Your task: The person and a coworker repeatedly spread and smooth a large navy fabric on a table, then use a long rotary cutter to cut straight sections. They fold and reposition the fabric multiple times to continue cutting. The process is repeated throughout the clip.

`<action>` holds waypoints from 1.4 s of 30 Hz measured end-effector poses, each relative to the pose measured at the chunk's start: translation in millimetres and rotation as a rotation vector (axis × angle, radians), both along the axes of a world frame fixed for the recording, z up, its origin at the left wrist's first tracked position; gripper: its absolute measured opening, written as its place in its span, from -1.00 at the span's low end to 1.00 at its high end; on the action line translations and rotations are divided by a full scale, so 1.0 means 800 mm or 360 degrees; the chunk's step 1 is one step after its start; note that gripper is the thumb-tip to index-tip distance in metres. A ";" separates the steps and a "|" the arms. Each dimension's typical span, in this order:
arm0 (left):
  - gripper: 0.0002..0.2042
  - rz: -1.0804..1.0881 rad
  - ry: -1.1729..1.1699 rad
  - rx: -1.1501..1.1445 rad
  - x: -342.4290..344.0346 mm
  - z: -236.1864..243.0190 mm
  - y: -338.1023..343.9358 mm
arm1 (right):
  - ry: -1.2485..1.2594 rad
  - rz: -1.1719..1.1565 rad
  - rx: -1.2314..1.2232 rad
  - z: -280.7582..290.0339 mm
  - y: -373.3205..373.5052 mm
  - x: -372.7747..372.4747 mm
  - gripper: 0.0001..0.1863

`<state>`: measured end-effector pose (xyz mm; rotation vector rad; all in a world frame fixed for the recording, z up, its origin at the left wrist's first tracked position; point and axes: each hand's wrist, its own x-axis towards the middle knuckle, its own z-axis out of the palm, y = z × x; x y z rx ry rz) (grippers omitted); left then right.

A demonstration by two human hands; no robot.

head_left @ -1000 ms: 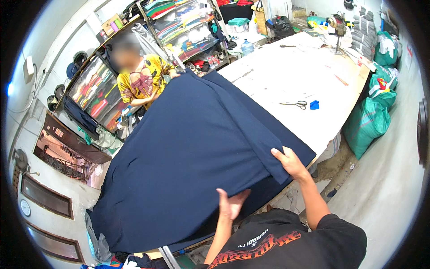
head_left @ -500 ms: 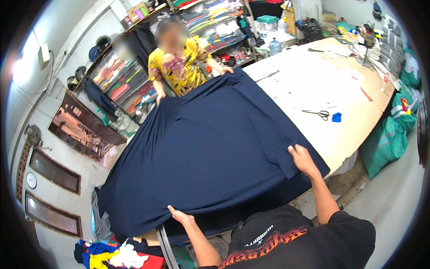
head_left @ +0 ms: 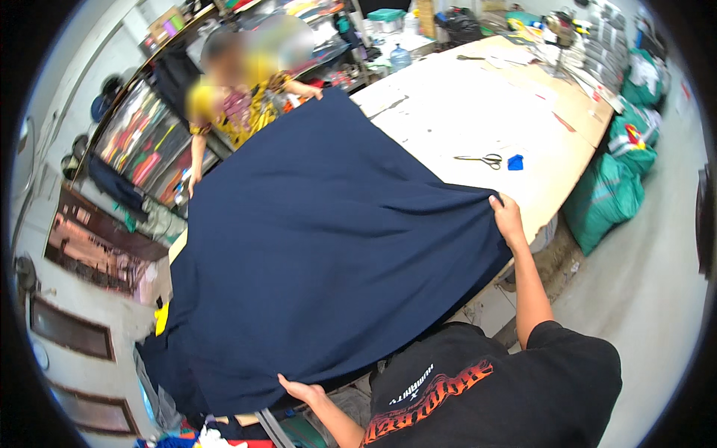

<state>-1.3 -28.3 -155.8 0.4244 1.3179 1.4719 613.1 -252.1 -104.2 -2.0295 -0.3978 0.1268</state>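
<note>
A person's right hand [head_left: 508, 218] pinches the near right corner of navy cloth [head_left: 321, 246] draped over a pale table [head_left: 553, 175]; the left hand [head_left: 304, 390] touches its near edge, grip unclear. Uneven pulling against the co-worker [head_left: 237, 112] opposite could skew the cloth or deepen its creases.

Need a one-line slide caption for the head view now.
Left hand and right hand hold a navy cloth over a pale table as a co-worker holds its far edge, scissors nearby.
</note>
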 end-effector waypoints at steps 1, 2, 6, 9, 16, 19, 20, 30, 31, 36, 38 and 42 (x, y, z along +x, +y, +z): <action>-0.34 0.0031 0.0018 -0.0130 -0.033 -0.044 0.001 | 0.0039 -0.0053 -0.0103 -0.010 -0.007 0.000 -0.47; -0.38 0.0052 0.0083 -0.0214 -0.055 -0.077 0.000 | 0.0097 -0.0092 -0.0188 -0.015 -0.011 -0.010 -0.47; -0.45 0.0051 0.0073 -0.0339 -0.070 -0.124 -0.015 | 0.0116 -0.0138 -0.0334 -0.066 -0.043 -0.028 -0.59; -0.47 0.0060 0.0270 -0.0458 -0.065 -0.121 -0.004 | 0.0020 -0.0308 -0.0471 -0.117 -0.055 -0.034 -0.63; -0.23 0.0074 0.1530 -0.0480 -0.080 -0.098 0.010 | 0.0134 -0.0194 -0.0815 -0.132 -0.051 -0.049 -0.53; -0.19 -0.0073 0.1541 -0.0227 -0.054 -0.066 0.011 | 0.0129 -0.0198 -0.0835 -0.128 -0.050 -0.053 -0.50; -0.18 -0.0061 0.1549 -0.0214 -0.048 -0.057 0.011 | 0.0118 -0.0205 -0.0835 -0.127 -0.051 -0.053 -0.50; -0.13 0.0031 0.1709 -0.0368 -0.058 -0.066 -0.011 | 0.0169 -0.0194 -0.0715 -0.136 -0.062 -0.034 -0.53; -0.14 0.0155 0.1776 -0.0377 -0.070 -0.076 -0.012 | 0.0138 -0.0212 -0.0642 -0.130 -0.058 -0.034 -0.55; -0.12 0.0288 0.1798 -0.0153 -0.078 -0.045 -0.035 | -0.0336 -0.0326 -0.0173 -0.031 -0.040 -0.056 -0.66; -0.14 0.0363 0.1741 -0.0139 -0.077 -0.044 -0.050 | -0.0554 -0.0352 -0.0062 -0.014 -0.040 -0.065 -0.66; -0.28 0.0222 0.1796 -0.0190 -0.109 -0.096 -0.072 | -0.0535 -0.0558 -0.0465 -0.083 -0.054 -0.046 -0.68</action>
